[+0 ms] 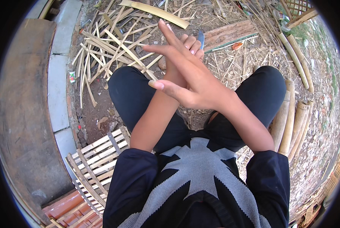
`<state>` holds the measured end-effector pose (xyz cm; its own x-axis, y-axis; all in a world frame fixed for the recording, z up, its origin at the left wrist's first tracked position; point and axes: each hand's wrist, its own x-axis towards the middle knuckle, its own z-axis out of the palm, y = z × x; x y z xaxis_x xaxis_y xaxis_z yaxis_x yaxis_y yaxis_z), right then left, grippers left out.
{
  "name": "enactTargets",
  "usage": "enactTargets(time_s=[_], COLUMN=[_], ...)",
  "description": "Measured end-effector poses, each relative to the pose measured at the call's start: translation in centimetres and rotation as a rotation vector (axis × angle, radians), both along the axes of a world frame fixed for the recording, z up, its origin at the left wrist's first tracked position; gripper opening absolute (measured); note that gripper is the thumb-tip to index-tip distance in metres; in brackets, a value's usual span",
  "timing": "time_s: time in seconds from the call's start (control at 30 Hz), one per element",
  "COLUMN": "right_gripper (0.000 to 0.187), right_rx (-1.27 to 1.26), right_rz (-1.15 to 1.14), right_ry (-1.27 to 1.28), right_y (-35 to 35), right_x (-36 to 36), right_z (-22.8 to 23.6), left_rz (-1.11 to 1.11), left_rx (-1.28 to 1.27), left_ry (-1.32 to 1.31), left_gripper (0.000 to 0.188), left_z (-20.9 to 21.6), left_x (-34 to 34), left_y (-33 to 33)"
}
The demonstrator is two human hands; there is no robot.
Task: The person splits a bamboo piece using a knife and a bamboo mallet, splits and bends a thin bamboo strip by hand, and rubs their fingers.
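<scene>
My right hand (194, 78) crosses over my left wrist with its thumb and two fingers stretched out toward the upper left. Nothing shows between those fingers. Behind it, my left hand (191, 45) is closed, its fingers curled in. A knife (201, 40) shows as a short bluish blade sticking out beside these curled fingers; its handle is hidden, apparently inside the fist. Past the fingertips lies a loose pile of thin split bamboo strips (113, 51). A wider curved piece of split bamboo (158, 12) rests at the far end of the pile.
A weathered wooden plank (230, 34) lies on the littered ground beyond my hands. Thick bamboo poles (282, 117) lie beside my right knee, with more poles (297, 60) farther off. At left stand a slatted bamboo rack (96, 163), a pale block edging (59, 91) and a brown board (25, 106).
</scene>
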<state>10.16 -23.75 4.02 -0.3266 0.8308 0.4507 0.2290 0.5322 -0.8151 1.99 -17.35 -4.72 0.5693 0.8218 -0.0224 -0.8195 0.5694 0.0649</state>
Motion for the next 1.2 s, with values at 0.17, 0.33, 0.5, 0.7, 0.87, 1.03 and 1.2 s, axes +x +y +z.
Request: enactTargets(time_s=[0.17,0.33,0.5,0.7,0.87,1.03,1.2], right_gripper=[0.058,0.057,0.066,0.052,0.039,0.028,0.047], right_rx=[-0.044,-0.255,-0.346,-0.321,-0.166,0.167,0.575], right_rz=[0.017,0.079,0.181,-0.037,-0.331,-0.469,-0.511], right_ry=[0.071,0.442,0.837,1.049,0.831,0.286,-0.213], right_y=[-0.2,0.1,1.2,1.3,0.9,0.6,2.0], right_x=[0.4,1.0,2.3,5.1,5.3,4.3,1.4], right_z=[0.6,1.6,2.0,3.7,4.6,3.3,-0.4], left_rz=[-0.087,-0.009,-0.029,0.017,-0.003,0.023,-0.031], left_rx=[0.138,0.091,0.266,0.338,0.543,0.426,0.420], left_ry=[-0.175,-0.305,-0.398,-0.227,-0.068,0.095,0.064], left_gripper=[0.061,0.080,0.090,0.062,0.080,0.090,0.097], left_z=[1.2,3.3,5.7,8.7,9.6,11.3,10.9], left_x=[-2.2,-3.7,-3.6,-1.9,-1.8,-1.3,-1.5], left_y=[1.8,3.3,2.2,1.6,1.2,0.0,0.1])
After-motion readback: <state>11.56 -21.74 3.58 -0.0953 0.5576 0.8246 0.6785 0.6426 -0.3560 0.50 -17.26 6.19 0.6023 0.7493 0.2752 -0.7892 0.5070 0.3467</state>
